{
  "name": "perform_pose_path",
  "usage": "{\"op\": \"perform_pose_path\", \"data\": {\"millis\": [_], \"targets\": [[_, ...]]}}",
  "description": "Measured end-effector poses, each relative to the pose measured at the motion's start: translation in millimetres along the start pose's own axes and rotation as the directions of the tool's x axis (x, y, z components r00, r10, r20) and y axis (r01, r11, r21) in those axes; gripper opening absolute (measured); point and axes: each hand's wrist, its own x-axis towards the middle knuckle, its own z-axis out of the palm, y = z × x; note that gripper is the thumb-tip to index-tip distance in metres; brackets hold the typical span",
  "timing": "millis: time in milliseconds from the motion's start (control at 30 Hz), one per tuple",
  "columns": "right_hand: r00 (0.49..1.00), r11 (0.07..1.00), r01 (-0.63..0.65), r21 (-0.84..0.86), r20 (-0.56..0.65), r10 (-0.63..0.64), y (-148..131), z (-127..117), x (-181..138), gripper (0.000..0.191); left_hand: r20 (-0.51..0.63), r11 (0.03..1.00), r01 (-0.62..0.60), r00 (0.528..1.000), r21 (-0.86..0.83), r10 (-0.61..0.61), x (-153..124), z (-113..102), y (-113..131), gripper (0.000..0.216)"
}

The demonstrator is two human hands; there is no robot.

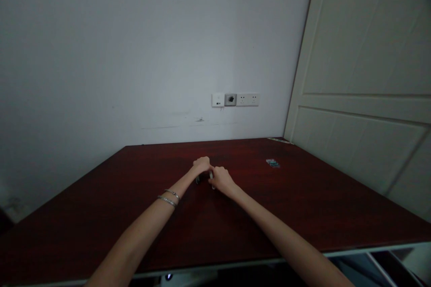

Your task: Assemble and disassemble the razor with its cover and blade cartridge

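On the dark red table [303,215], both hands meet over a small object.

Left hand [201,165] and right hand [220,178] sit curled and touching, far out at arm's reach; between them they pinch a small pale object [211,175], too small to identify, with a dark piece [197,180] beneath the left. Two bracelets [169,197] ring the left wrist. A small card [272,163] lies well apart to the right.

No legible text showing anywhere. The small teal-and-white printed packet [272,163] lying on the dark red wooden table [303,206] is carrying markings, too small and blurred to read.
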Motion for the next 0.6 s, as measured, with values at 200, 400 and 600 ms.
{"op": "perform_pose_path", "data": {"millis": [200, 400, 600], "targets": [[1.000, 1.000, 0.011, -0.011, 0.014, -0.011, 1.2, 6.1, 3.4, 0.031, 0.037, 1.000, -0.010, 0.999, -0.025, 0.011, 4.1, 6.4, -3.9, 0.034], [0.999, 0.999, 0.031, -0.026, 0.013, -0.030, 2.0, 10.4, 3.1, 0.030, 0.066, 0.999, -0.039, 0.997, -0.002, 0.039, 3.1, 9.5, -5.9, 0.031], [0.999, 0.998, 0.047, -0.031, -0.010, -0.047, 0.1, 10.9, 3.0, 0.030, 0.010, 0.997, -0.074, 0.997, -0.005, 0.074, -2.3, 3.8, -9.3, 0.031]]}}
